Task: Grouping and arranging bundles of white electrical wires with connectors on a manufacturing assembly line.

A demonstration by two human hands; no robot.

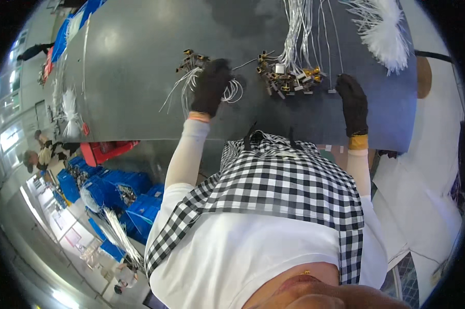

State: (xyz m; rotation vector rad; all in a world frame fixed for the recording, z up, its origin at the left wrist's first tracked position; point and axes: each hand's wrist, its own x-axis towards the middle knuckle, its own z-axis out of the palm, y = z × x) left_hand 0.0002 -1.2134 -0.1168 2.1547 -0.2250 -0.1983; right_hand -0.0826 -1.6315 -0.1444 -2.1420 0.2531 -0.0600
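My left hand [212,87], in a black glove, is closed round a coiled bundle of pale wires [233,91]. Brown and black connectors [192,61] stick out at its far left side. Its fingertips are dark and hard to make out. At the right, my right hand [352,103], also black-gloved, has its fingers pinched at the lower end of a thin wire [336,38]. Just left of those fingertips, another wire ends in a small pale connector [332,91]. Between my hands lies a pile of connectors [286,77], joined to a long bundle of silvery wires [297,31].
All this lies on a dark grey table [134,77]. A fan of white strands [384,41] rests at its far right, another white bunch [70,113] at its left end. Blue bins [106,188] and a red container [108,150] stand left of me. Another person [41,154] is farther left.
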